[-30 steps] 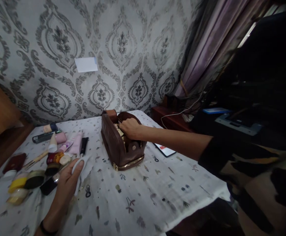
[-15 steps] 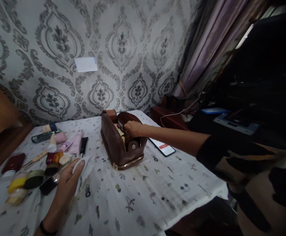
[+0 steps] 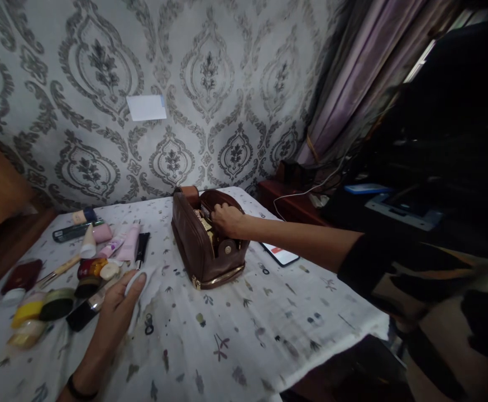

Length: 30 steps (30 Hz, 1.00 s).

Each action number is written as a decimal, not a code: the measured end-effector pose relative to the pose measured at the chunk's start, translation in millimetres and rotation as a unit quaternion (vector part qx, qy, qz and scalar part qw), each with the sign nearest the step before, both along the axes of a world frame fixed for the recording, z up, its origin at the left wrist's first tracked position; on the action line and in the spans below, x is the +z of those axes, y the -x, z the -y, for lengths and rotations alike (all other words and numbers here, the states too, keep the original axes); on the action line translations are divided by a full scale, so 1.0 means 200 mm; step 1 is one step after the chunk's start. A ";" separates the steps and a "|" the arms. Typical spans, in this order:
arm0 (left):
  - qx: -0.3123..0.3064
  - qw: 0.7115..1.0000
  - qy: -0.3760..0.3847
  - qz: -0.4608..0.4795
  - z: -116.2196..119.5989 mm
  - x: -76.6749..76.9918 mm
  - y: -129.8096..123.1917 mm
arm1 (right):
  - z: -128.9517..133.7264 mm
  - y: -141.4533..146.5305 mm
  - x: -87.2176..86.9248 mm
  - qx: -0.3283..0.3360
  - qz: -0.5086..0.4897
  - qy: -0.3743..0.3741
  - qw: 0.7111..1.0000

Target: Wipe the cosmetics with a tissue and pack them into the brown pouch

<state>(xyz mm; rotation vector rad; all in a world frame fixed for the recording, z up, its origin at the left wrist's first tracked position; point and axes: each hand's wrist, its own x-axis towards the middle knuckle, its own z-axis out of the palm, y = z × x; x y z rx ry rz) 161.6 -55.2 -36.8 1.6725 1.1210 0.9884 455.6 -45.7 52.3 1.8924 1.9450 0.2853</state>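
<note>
A wooden cabinet (image 3: 1, 178) bounds the left side, and close by it on the cloth lie a dark red flask (image 3: 23, 274), a yellow-lidded jar (image 3: 28, 312), a beige bottle (image 3: 85, 215) with a navy cap and a dark green pack (image 3: 74, 231), whose markings are too small to read. Further right come pink tubes (image 3: 129, 241) with lettering likewise illegible, then a black tube (image 3: 142, 250). In front of these, the left hand (image 3: 120, 296) has its thumb folded in over a white thing (image 3: 132, 281), lightly gripped; whether that is a fold of cloth I cannot tell. A white card (image 3: 147, 108) hangs on the wall above, its writing unreadable. A stretch of printed tablecloth (image 3: 202, 352) separates this hand from the brown bag (image 3: 189, 237), which stands unzipped mid-table, gold-coloured items (image 3: 205, 224) showing inside. The right hand (image 3: 229, 220) reaches into its mouth with fingers curled; what they have hold of, if anything, is hidden. Beside the bag, partly under the forearm, a phone (image 3: 283, 255) shows a red bar with text too small to read. The table's near edge slants up to a corner at right, beneath the patterned sleeve (image 3: 395, 273).
</note>
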 end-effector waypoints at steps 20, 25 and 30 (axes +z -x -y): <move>0.022 1.000 -0.011 -0.006 0.01 0.01 -0.03 | 0.07 0.03 0.21 0.022 -0.047 0.067 0.996; 0.001 1.000 -0.012 0.000 0.00 -0.03 -0.02 | 0.12 0.03 0.23 0.023 -0.035 0.142 0.989; -0.021 1.000 -0.015 0.006 0.01 -0.01 -0.02 | 0.13 0.05 0.19 0.011 -0.020 0.155 0.988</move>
